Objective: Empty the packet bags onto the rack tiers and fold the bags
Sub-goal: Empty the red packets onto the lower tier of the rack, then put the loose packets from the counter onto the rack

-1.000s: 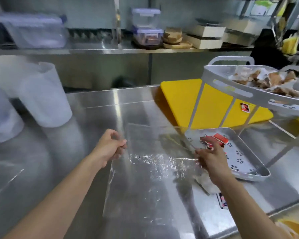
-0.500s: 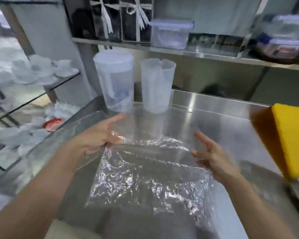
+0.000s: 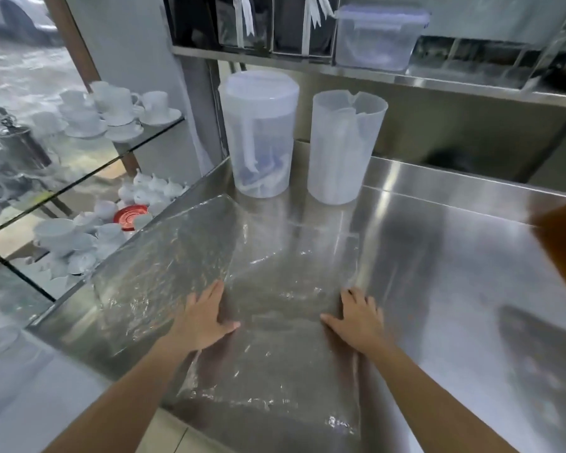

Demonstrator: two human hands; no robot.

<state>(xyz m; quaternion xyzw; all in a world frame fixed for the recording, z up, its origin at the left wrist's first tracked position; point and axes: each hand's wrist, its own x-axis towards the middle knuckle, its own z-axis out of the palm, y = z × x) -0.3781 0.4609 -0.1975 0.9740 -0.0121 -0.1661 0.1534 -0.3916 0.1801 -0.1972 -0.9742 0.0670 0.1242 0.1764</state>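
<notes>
Both hands lie flat, fingers spread, grasping nothing: left hand (image 3: 206, 317) and right hand (image 3: 356, 318) press on the clear plastic bag (image 3: 268, 338) spread over the steel table (image 3: 455, 273) at lower centre of the frame. Two translucent jugs (image 3: 258, 132) stand behind, upper centre.

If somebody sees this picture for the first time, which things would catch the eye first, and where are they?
First, the two hands, left hand and right hand, pressed flat on a clear plastic bag on the steel counter. Behind stand two translucent pitchers, the lidded pitcher and the open pitcher. White teacups fill glass shelves at the left.
</notes>
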